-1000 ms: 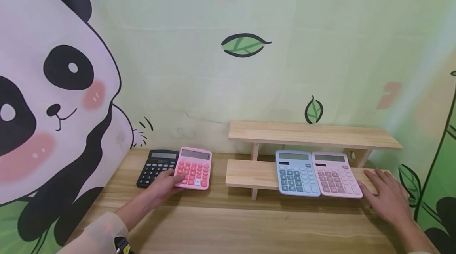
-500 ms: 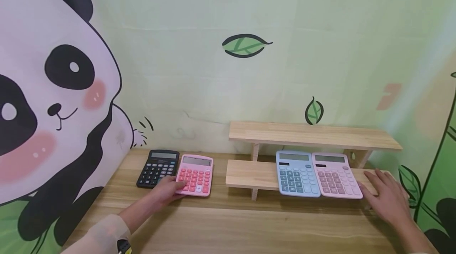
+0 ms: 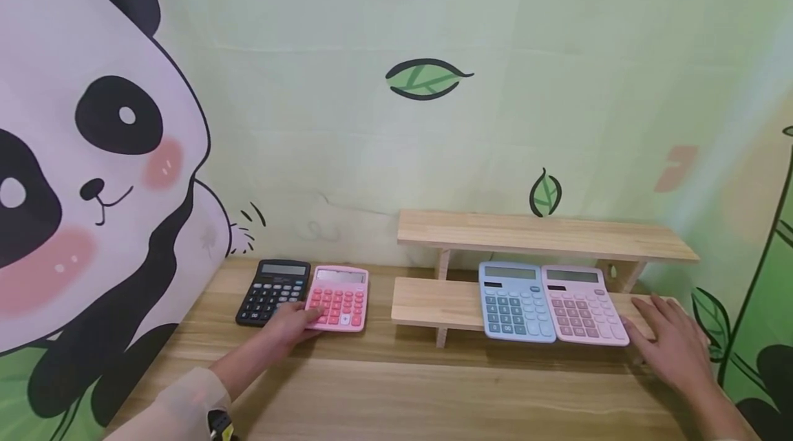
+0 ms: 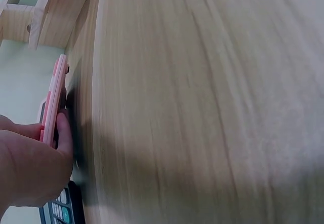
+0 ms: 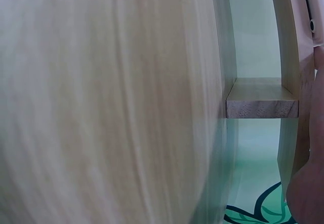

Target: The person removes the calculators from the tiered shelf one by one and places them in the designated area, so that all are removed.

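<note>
My left hand (image 3: pixel 290 324) pinches the lower left edge of a bright pink calculator (image 3: pixel 347 283), thumb on the keys and fingers beneath. In the left wrist view that pink calculator (image 4: pixel 52 97) is seen edge-on, lifted off the desk. Just left of it a black calculator (image 3: pixel 281 283) lies on the desk, partly behind my hand. On the lower shelf (image 3: pixel 434 302) a blue calculator (image 3: pixel 517 300) and a pale pink calculator (image 3: pixel 584 303) lean side by side. My right hand (image 3: pixel 672 345) rests on that shelf's right end, its thumb by the pale pink calculator's edge.
A two-tier wooden rack stands against the wall, its upper shelf (image 3: pixel 545 233) above and behind the lower one. Wooden desk surface (image 3: pixel 434 400) stretches in front. A cloth backdrop with a panda (image 3: pixel 111 221) and leaves closes off the back and sides.
The bright pink calculator, gripped throughout by my left hand, dipped toward me, then rose slightly, its tilt changing. My right hand and the two shelved calculators have stayed put.
</note>
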The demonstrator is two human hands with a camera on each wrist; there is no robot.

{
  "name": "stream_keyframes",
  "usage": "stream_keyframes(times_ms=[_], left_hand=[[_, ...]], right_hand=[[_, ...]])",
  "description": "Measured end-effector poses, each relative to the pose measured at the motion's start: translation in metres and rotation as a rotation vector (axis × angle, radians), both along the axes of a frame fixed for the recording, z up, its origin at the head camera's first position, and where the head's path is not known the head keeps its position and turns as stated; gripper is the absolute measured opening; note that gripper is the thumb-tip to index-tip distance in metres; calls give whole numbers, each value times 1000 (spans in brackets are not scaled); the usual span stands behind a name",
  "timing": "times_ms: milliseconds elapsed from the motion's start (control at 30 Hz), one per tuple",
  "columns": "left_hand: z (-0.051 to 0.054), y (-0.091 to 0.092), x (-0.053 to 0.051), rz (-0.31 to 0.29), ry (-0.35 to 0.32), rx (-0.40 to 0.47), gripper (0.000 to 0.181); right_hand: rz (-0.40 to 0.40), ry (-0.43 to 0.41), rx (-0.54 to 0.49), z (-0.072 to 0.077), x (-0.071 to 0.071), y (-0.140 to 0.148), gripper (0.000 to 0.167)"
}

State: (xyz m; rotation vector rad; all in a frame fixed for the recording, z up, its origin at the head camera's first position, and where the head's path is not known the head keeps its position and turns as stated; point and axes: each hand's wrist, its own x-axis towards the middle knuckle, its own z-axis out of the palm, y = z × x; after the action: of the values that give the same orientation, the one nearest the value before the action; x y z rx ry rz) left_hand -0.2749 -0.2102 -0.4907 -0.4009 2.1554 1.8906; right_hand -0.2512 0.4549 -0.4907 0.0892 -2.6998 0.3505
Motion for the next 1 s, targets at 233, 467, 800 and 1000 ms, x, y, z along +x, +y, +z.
stream_keyframes(times_ms=[233, 467, 800, 1000], left_hand=[[6, -1, 0, 5, 2, -49, 49], [14, -3, -1, -21, 10, -112, 48], [15, -5, -1, -34, 11, -235, 45], [15, -7, 1, -52, 31, -399, 45]], right_hand=[[5, 0, -3, -1, 1, -1, 63], [8, 8, -4, 0, 2, -1, 63], [11, 16, -10, -1, 1, 0, 62], [13, 26, -5, -2, 0, 0, 61]])
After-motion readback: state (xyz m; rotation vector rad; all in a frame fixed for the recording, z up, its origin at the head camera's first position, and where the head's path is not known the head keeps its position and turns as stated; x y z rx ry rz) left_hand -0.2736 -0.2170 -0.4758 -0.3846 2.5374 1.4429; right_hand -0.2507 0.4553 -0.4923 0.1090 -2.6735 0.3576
